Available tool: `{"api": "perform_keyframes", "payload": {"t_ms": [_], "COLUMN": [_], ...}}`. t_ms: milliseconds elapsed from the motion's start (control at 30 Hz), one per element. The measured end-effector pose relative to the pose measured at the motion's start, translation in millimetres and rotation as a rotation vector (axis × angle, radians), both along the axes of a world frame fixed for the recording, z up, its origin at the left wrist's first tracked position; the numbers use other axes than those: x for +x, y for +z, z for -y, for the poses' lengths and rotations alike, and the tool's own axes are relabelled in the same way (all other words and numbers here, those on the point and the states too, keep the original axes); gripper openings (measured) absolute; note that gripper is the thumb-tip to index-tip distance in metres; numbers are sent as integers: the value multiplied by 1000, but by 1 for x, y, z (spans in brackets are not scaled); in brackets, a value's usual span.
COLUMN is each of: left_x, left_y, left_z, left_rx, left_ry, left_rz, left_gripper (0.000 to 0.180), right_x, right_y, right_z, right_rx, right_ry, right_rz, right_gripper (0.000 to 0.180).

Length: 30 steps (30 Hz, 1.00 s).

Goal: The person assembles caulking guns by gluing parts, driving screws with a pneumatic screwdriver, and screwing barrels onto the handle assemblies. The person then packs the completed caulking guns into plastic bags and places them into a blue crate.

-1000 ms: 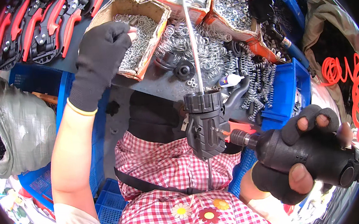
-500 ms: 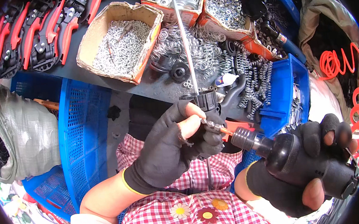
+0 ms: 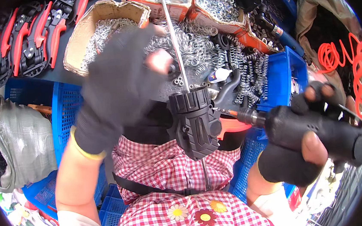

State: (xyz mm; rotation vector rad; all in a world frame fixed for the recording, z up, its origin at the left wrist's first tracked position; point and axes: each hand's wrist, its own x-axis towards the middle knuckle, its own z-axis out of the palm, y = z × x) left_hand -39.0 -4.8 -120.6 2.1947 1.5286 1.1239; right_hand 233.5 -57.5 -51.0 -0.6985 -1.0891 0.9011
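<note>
The right hand (image 3: 298,154), in a black fingerless glove, is clenched around a black cylindrical power driver (image 3: 316,133) whose bit meets a black ribbed plastic block (image 3: 194,122) threaded on a long metal rod (image 3: 173,36). The gloved left hand (image 3: 118,82) hangs released just beside the rod, above a cardboard box of metal rings (image 3: 100,29).

Hardware workshop or assembly stall. Beyond left hand's (image 3: 118,84) fingertips: cardboard boxes (image 3: 95,21) heaped with small metal rings, more boxes of washers (image 3: 218,0), loose pile of steel springs (image 3: 201,51). Left of those fingers: row of red-handled pliers (image 3: 24,40). Blue plastic crates (image 3: 67,118) below fingers and beside right hand (image 3: 304,145), which grips black power tool (image 3: 316,133). Orange coiled hose (image 3: 340,58) beyond right fingers.
</note>
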Motion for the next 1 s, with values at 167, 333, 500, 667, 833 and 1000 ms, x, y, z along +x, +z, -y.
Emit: {"api": "perform_keyframes", "payload": {"t_ms": [167,333,500,667,833,1000], "left_x": [-69,-69,-65,-47,25,64], "left_y": [-22,-28,-27,-16,3,8], "left_z": [-45,-49,-46,-9,77,111], "left_rx": [-365,-566,-539,-116,-867,-1081], "left_ry": [116,34,235,352,16,25], "left_rz": [-656,-442,-300,131,1297,1838], "left_gripper": [18,19,22,13,20,17], "right_x": [-25,-49,-33,-49,-26,-41], "right_y": [12,-22,-39,-8,8,9], "right_z": [-1,-5,-12,11,43,47], "right_rx": [-329,-110,178,-178,59,238], "right_ry": [110,-79,72,-191,-111,-26], "right_rz": [-57,329,418,219,171,3], "right_gripper": [84,87,81,75,73,73]}}
